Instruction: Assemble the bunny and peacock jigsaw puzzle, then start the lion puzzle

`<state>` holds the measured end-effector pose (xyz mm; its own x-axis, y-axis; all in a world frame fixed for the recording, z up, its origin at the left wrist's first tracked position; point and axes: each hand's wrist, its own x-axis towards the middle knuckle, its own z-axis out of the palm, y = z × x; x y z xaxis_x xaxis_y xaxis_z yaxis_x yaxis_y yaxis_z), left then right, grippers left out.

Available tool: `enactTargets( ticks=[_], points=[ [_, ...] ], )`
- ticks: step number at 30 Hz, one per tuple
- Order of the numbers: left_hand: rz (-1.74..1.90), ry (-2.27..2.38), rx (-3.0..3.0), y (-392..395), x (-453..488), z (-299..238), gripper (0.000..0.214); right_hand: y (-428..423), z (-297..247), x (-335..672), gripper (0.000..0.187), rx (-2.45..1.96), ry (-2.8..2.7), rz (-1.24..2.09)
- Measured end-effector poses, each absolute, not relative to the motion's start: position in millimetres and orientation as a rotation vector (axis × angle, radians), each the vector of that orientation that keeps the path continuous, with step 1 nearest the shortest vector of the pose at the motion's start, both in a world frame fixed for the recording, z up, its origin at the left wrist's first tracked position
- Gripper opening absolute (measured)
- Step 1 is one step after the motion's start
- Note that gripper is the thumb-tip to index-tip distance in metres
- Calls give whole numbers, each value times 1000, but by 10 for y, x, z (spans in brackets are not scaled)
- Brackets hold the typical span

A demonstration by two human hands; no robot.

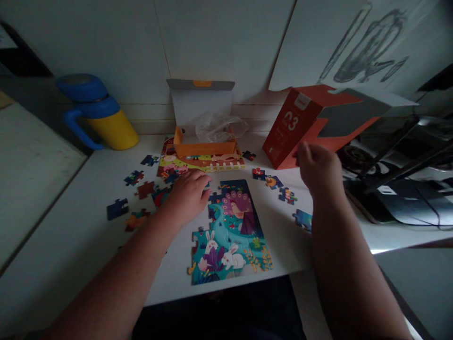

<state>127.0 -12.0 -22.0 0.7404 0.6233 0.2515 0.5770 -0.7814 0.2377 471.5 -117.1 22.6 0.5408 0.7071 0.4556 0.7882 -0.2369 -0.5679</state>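
A partly joined jigsaw puzzle [230,236] lies on the table, showing rabbits and a peacock. By its upper left edge is my left hand [189,196], fingers bent and closed; a small teal bit of a puzzle piece [208,185] shows between thumb and fingers. Loose pieces [145,190] lie left of this hand, some partly behind it. On the right, my right hand [320,167] is closed in front of the orange-red box [283,132]. Whatever its fingers hold, if anything, is hidden, and I cannot tell whether they touch the box.
An open orange box [205,149] with a clear plastic bag [215,127] stands on a picture sheet [226,165] at the back. A blue and yellow jug [113,127] stands at back left. More pieces [287,195] lie right of the puzzle. Dark devices [406,198] and cables crowd the right.
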Motion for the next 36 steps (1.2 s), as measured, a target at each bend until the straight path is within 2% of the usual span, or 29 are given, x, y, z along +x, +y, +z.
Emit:
enactTargets(
  ticks=[3,7,9,15,22,28,32,36],
  points=[
    [455,989,2828,-136,1268,-201,23,-1230,203,4824,56,-2360,-1394,-97],
    [462,1008,2879,-116,1242,-204,21,-1313,175,4968,43,-2535,-1504,47],
    [487,1042,2864,-86,1226,-187,22,-1366,173,4996,41,-2532,-1546,59],
    [749,1333,2671,30,1111,4,34,-1684,142,4870,43,-2415,-1567,-180],
    [767,1501,2634,73,1004,28,33,-2413,15,4778,48,-2533,-1426,109],
    [716,1381,2696,32,1083,123,37,-2707,-199,4559,49,-2501,-1293,9],
    [842,1332,2543,-307,850,455,27,-2712,-363,4319,51,-2488,-1267,-83],
    [1161,1607,2293,-932,338,700,23,-2716,-425,4241,49,-2496,-1304,-159]
  ],
)
